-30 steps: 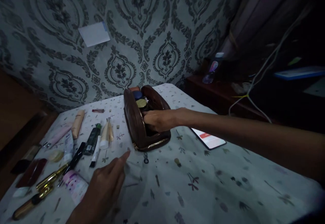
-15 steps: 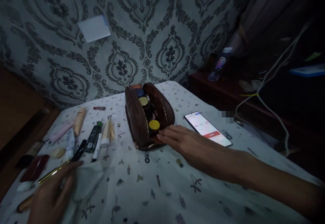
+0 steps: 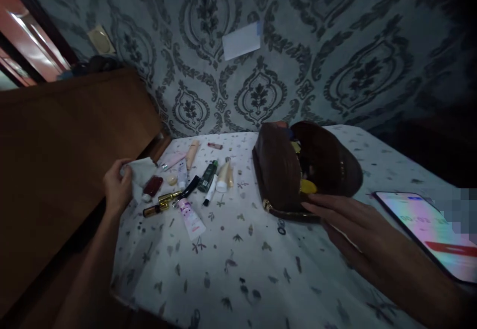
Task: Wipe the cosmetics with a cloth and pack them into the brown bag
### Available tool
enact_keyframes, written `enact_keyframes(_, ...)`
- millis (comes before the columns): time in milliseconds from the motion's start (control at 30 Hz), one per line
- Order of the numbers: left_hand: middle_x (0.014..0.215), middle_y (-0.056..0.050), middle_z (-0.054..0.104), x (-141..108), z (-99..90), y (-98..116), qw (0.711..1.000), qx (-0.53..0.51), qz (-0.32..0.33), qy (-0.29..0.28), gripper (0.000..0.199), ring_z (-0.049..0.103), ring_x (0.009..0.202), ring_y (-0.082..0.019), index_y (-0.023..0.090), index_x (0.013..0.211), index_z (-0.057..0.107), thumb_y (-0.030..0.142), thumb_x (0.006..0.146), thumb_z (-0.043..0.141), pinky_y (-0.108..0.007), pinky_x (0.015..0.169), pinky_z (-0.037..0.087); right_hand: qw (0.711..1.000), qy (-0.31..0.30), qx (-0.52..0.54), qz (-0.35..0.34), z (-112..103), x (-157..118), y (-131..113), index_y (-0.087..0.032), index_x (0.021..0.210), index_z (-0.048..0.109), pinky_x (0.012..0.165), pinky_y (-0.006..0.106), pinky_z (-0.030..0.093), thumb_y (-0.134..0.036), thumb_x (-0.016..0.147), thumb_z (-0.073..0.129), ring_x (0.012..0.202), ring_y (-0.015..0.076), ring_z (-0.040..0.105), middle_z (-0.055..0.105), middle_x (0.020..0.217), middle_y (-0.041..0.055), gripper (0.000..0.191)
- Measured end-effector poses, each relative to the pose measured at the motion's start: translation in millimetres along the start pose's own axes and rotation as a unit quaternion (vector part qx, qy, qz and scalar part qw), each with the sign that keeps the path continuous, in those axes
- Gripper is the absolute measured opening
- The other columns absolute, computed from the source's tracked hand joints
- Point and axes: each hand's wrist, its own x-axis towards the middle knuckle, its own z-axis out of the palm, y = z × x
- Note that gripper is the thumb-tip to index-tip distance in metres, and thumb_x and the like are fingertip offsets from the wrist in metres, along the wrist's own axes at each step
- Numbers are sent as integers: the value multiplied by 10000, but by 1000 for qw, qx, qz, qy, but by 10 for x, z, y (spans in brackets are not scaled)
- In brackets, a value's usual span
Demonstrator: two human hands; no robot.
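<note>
Nearest to my viewpoint, at lower right, I see my right hand [image 3: 357,219] stretched out flat, its fingers straight and lying close together, pinching nothing that I can see. Their tips reach the near rim of the brown zip bag [image 3: 276,170]; from here I can't tell whether they press on it. Just right of that hand lies a lit phone [image 3: 428,229] with a red bar on its screen. A pink-and-white tube [image 3: 190,219] lies on the printed sheet [image 3: 231,264], well left of the bag.

Farther back at the left, my left hand [image 3: 117,185] has its fingers curled in, pinching a pale cloth [image 3: 143,170]; whether that is the sheet's own edge I can't tell. Near it are gold tubes [image 3: 169,198] and a dark red bottle [image 3: 152,188], with a dark green bottle [image 3: 207,176] and a beige tube [image 3: 224,176] to their right. The bag stands open beyond my right fingertips, a yellow lid [image 3: 307,187] showing inside. At the back, a white sheet of paper [image 3: 241,41] is on the patterned wall [image 3: 208,11].
</note>
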Motion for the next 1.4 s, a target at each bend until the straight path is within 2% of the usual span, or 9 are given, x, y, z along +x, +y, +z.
enact_keyframes(133,1171,-134,652,26,397,-88,987,-5,72,-142,424,617,1045,-232,103,1202,581,257,897,330,-344,921,485,999,18,-41,-19,23,18,-104,-197,1182,582,756,452,573,-188,961,413,1021,300,647,655,1151,174,278)
enact_keyframes(333,1111,-110,670,-178,952,-50,933,-7,129,-336,334,638,996,-247,176,1131,629,249,813,557,-354,898,495,998,42,-46,0,21,-22,-213,-205,1144,592,821,469,554,-191,962,435,1070,302,629,627,1188,163,241)
enact_keyframes(433,1088,-124,645,-171,969,-45,923,-10,128,-363,278,631,958,-249,169,1083,623,242,825,550,-366,872,496,997,65,-24,32,-11,-41,-305,-206,1142,604,895,477,535,-184,954,469,1156,303,602,618,1228,153,233)
enact_keyframes(600,1113,-141,599,-49,700,186,936,-60,121,-325,348,589,1012,-260,126,1182,531,332,911,456,-395,916,471,982,83,131,109,16,20,-634,-236,1109,651,912,405,549,-154,919,536,1115,248,640,679,1153,108,237)
enact_keyframes(700,1106,-83,620,-247,494,614,928,-147,121,-320,431,598,996,-223,171,1264,480,454,944,428,-333,888,490,922,5,320,219,223,116,-868,-236,1119,669,760,334,598,-270,934,541,952,218,699,714,1080,99,228)
enact_keyframes(833,997,-51,654,-917,311,1359,767,-445,69,-457,479,628,815,-194,187,1256,525,506,898,544,-296,749,519,773,-12,516,369,663,187,-1064,-188,1261,587,686,332,603,-445,864,616,866,218,704,694,1113,122,473)
enact_keyframes(900,1003,-50,637,-1238,284,1648,716,-493,91,-486,403,608,908,-203,180,1155,574,496,907,537,-296,820,497,745,19,543,387,842,156,-1097,-179,1206,614,724,340,591,-465,804,676,853,217,690,704,1044,101,497)
enact_keyframes(1033,953,-50,613,-1585,332,1865,726,-500,94,-464,396,575,906,-202,157,1088,570,502,955,428,-302,840,454,758,47,514,399,986,24,-1067,-181,1074,680,768,345,559,-452,789,699,875,226,662,703,973,71,394)
enact_keyframes(1400,689,30,464,-1711,579,1673,787,-473,51,-394,374,455,677,-135,195,763,485,512,953,427,-249,640,373,817,78,424,382,997,47,-1052,-172,1163,673,856,383,530,-444,797,697,988,240,628,638,1068,98,457)
